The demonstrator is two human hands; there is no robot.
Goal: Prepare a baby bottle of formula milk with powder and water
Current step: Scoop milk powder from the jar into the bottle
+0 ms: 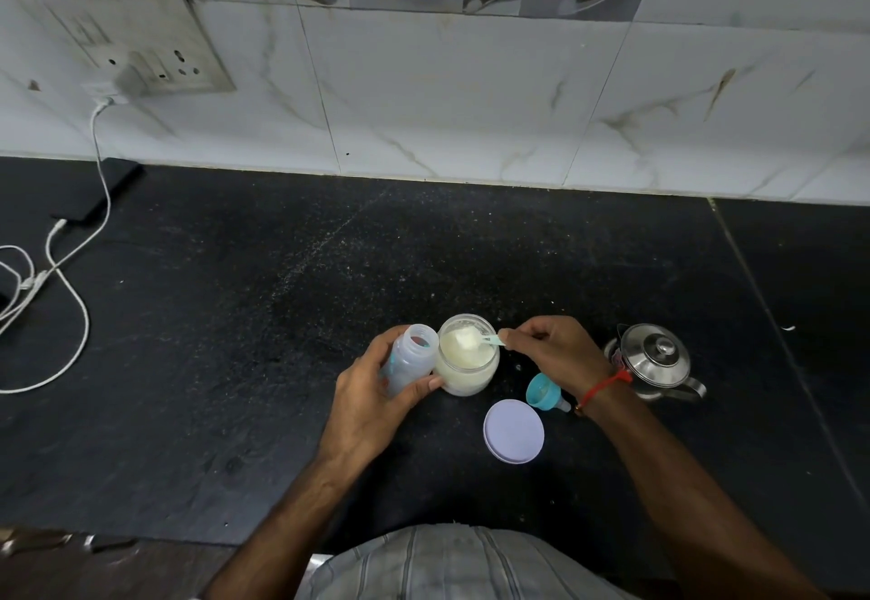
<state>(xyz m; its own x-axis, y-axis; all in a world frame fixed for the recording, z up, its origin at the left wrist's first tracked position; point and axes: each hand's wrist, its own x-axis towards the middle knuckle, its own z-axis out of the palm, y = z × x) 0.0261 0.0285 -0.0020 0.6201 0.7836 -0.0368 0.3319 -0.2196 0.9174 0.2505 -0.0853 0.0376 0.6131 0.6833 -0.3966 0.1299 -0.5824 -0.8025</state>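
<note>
My left hand [376,392] grips an open, clear baby bottle [409,357], tilted with its mouth beside the powder jar. The jar [466,357] is a clear tub of pale yellow formula powder standing open on the black counter. My right hand [551,350] pinches the handle of a small plastic scoop [475,340], whose bowl sits heaped with powder over the jar's mouth. The bottle's teal collar with its teat [546,392] lies on the counter just under my right wrist. The jar's lilac lid [514,431] lies flat in front of the jar.
A small steel kettle [656,361] with its lid on stands to the right of my right hand. At far left a black phone [101,190] lies charging, its white cables [70,298] looping over the counter from a wall socket [136,48]. A tiled wall bounds the counter's back.
</note>
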